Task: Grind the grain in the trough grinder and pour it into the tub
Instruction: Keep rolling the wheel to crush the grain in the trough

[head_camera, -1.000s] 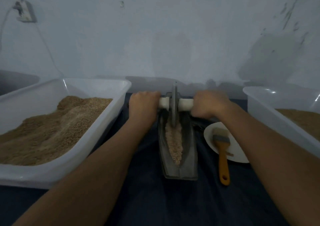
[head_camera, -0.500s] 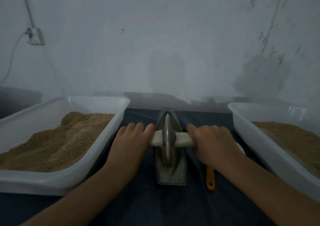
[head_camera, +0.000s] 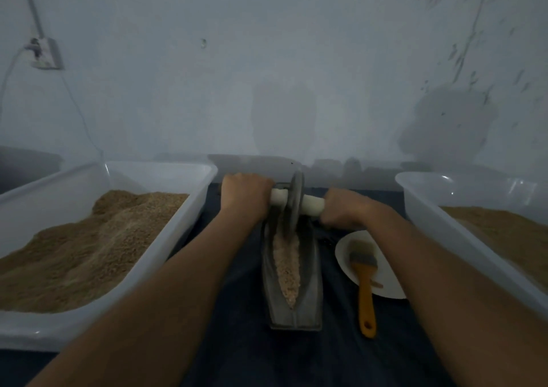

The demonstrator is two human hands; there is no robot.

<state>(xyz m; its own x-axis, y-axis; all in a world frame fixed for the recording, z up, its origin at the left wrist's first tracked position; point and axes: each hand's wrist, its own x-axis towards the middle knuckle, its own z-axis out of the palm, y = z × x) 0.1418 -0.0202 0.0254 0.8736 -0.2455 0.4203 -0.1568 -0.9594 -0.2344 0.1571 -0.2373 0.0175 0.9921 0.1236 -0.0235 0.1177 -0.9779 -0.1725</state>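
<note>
Grey metal, the trough grinder [head_camera: 292, 283] lies lengthwise on the dark cloth [head_camera: 246, 354] between two white tubs, pale grain [head_camera: 287, 263] heaped along its channel. Its wheel [head_camera: 296, 205] stands at the far end; the left hand [head_camera: 246, 194] and right hand [head_camera: 344, 208] each grip an end of the white axle [head_camera: 311, 204]. The left tub [head_camera: 184, 223] and right tub [head_camera: 427, 208] hold brown meal. A yellow-handled brush [head_camera: 364, 283] rests on a white plate [head_camera: 344, 256] just right of the trough
</note>
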